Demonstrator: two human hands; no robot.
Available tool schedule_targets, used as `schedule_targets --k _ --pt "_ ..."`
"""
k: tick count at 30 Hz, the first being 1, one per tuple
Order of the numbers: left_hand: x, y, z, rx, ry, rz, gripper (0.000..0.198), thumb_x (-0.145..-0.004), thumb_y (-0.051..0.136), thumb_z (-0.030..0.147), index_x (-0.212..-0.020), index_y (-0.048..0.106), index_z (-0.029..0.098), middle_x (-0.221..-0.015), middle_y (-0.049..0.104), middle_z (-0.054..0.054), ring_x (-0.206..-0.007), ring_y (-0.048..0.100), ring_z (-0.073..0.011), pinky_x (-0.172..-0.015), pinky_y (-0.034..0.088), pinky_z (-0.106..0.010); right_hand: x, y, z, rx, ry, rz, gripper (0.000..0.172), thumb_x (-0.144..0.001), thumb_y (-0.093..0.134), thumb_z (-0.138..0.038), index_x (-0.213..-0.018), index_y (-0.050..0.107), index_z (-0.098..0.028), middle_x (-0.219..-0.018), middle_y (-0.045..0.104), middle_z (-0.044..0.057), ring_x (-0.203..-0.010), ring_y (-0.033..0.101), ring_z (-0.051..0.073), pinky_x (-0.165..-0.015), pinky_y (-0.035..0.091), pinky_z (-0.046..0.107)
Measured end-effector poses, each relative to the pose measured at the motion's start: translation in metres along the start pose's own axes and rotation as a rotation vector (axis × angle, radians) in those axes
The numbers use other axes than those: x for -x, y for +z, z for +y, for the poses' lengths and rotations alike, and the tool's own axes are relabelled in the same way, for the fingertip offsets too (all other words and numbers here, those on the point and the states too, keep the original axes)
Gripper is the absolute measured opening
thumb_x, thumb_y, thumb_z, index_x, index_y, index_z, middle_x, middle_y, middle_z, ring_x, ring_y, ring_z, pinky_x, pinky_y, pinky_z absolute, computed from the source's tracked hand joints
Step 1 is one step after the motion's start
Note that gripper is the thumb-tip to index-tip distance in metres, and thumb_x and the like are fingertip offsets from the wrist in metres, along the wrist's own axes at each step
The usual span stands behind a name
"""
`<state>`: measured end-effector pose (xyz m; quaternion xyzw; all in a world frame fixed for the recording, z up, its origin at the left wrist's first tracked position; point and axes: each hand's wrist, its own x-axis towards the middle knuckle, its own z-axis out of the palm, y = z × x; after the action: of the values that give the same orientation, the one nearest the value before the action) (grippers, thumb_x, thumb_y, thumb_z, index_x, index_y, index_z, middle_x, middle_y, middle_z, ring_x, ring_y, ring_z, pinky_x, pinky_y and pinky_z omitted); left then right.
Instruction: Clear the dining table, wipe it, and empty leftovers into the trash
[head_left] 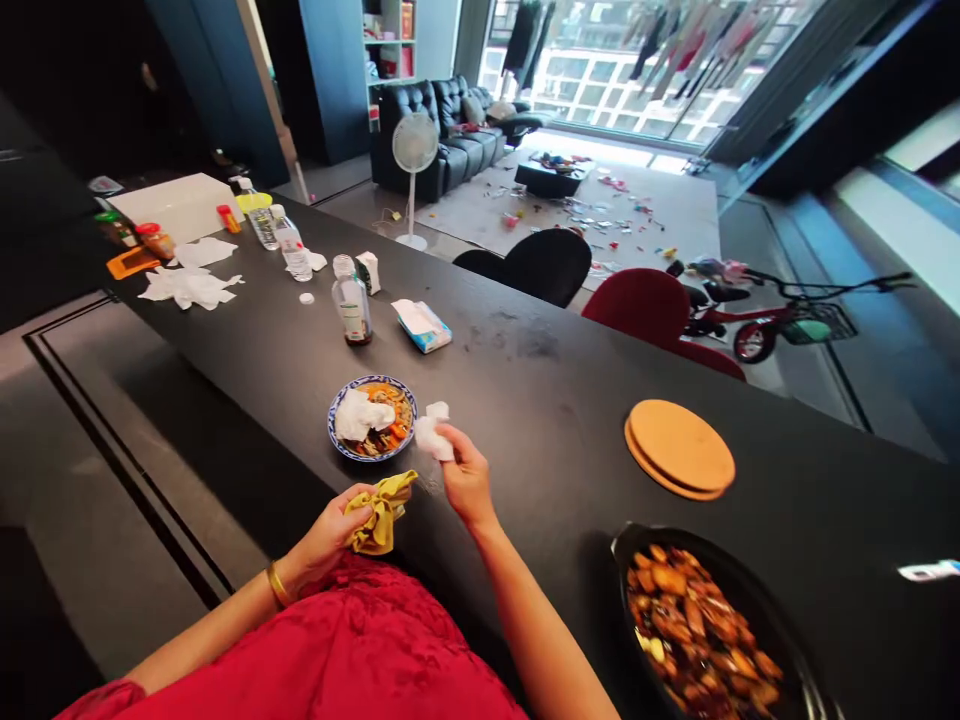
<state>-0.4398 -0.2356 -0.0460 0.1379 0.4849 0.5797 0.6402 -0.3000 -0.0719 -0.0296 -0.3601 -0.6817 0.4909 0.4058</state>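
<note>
My left hand (334, 530), with a gold bangle at its wrist, is closed around a crumpled yellow cloth (381, 512) near the table edge. Pinched in my right hand (469, 478) is a crumpled white tissue (433, 436), just right of a blue-and-white bowl (334, 402). Orange and brown food scraps fill the bowl, and another wadded tissue (358, 414) lies on top of them. Behind the bowl stand an uncapped bottle (352, 305) with dark liquid at its base and an opened tissue pack (424, 327).
A black pan of braised food (697, 630) sits at the near right, with round orange mats (681, 448) behind it. Clear bottles (292, 245), crumpled paper (191, 286) and jars (155, 240) occupy the far left of the black table (525, 420). Chairs (637, 305) line its far side.
</note>
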Motion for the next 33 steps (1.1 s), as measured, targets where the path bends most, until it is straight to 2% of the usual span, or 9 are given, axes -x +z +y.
schedule_targets --k 4,8,13,15,18,22,27,30,33 --pt "0.014 -0.034 0.012 0.071 0.043 0.126 0.041 -0.070 0.075 0.035 -0.103 0.058 0.017 -0.097 0.068 -0.008 -0.079 0.065 -0.0200 -0.069 0.048 -0.027 -0.066 0.064 0.022 0.275 -0.119 -0.188 0.037 -0.078 0.040 -0.012 -0.108 0.062 -0.016 -0.116 0.060 0.009 -0.107 0.054 0.018 -0.096 0.041 0.032" --pt "0.017 -0.054 0.019 0.156 0.061 0.159 0.040 -0.071 0.074 0.035 -0.103 0.057 0.017 -0.108 0.066 -0.012 -0.096 0.064 -0.0258 -0.080 0.048 -0.033 -0.098 0.097 0.044 0.593 -0.106 -0.489 0.039 -0.082 0.041 -0.013 -0.118 0.057 -0.017 -0.123 0.056 0.010 -0.121 0.043 0.023 -0.105 0.030 0.044" --pt "0.006 -0.065 0.022 0.179 0.016 0.089 0.039 -0.072 0.073 0.035 -0.103 0.057 0.017 -0.107 0.066 -0.012 -0.095 0.064 -0.0257 -0.078 0.049 -0.032 -0.105 0.099 0.043 0.738 -0.002 -0.630 0.037 -0.092 0.038 -0.034 -0.126 0.052 -0.026 -0.133 0.051 0.007 -0.131 0.030 0.031 -0.103 0.017 0.064" --pt "-0.001 -0.066 0.025 0.161 -0.010 0.052 0.037 -0.073 0.072 0.034 -0.102 0.057 0.017 -0.101 0.067 -0.010 -0.084 0.065 -0.0213 -0.072 0.049 -0.029 -0.105 0.092 0.037 0.734 0.031 -0.580 0.039 -0.092 0.039 -0.037 -0.128 0.050 -0.026 -0.137 0.046 0.007 -0.132 0.028 0.032 -0.103 0.017 0.064" --pt "-0.010 -0.065 0.032 0.134 -0.053 -0.024 0.035 -0.073 0.073 0.034 -0.099 0.058 0.017 -0.093 0.067 -0.007 -0.074 0.064 -0.0170 -0.067 0.048 -0.026 -0.093 0.067 0.032 0.682 -0.010 -0.364 0.040 -0.091 0.042 -0.035 -0.128 0.051 -0.023 -0.138 0.045 0.009 -0.133 0.029 0.030 -0.105 0.020 0.060" --pt "-0.020 -0.049 0.037 0.069 -0.119 -0.138 0.036 -0.070 0.074 0.036 -0.097 0.058 0.017 -0.090 0.067 -0.006 -0.073 0.062 -0.0161 -0.067 0.046 -0.025 -0.030 0.004 0.035 0.588 -0.016 0.022 0.039 -0.091 0.038 -0.038 -0.118 0.059 -0.018 -0.124 0.057 0.011 -0.122 0.045 0.023 -0.104 0.033 0.047" --pt "-0.044 -0.004 0.031 -0.149 -0.110 -0.282 0.038 -0.069 0.073 0.041 -0.095 0.058 0.018 -0.083 0.064 -0.004 -0.070 0.059 -0.0157 -0.066 0.045 -0.025 0.111 -0.084 0.033 0.684 0.178 0.429 0.039 -0.089 0.040 -0.043 -0.099 0.066 -0.016 -0.102 0.067 0.012 -0.098 0.060 0.023 -0.089 0.048 0.043" --pt "-0.072 0.035 0.026 -0.443 0.200 -0.247 0.030 -0.079 0.060 0.040 -0.101 0.059 0.019 -0.094 0.062 -0.006 -0.085 0.059 -0.0199 -0.078 0.046 -0.031 0.194 -0.132 0.032 0.845 0.229 0.647 0.043 -0.088 0.040 -0.047 -0.092 0.068 -0.014 -0.093 0.068 0.015 -0.089 0.063 0.025 -0.083 0.050 0.042" --pt "-0.114 0.071 0.017 -0.819 0.575 -0.155 0.027 -0.086 0.047 0.033 -0.105 0.061 0.020 -0.119 0.055 -0.010 -0.115 0.048 -0.0245 -0.102 0.034 -0.039 0.263 -0.182 0.038 1.057 0.210 0.824 0.043 -0.085 0.041 -0.049 -0.086 0.069 -0.016 -0.087 0.069 0.016 -0.082 0.064 0.030 -0.080 0.050 0.045"
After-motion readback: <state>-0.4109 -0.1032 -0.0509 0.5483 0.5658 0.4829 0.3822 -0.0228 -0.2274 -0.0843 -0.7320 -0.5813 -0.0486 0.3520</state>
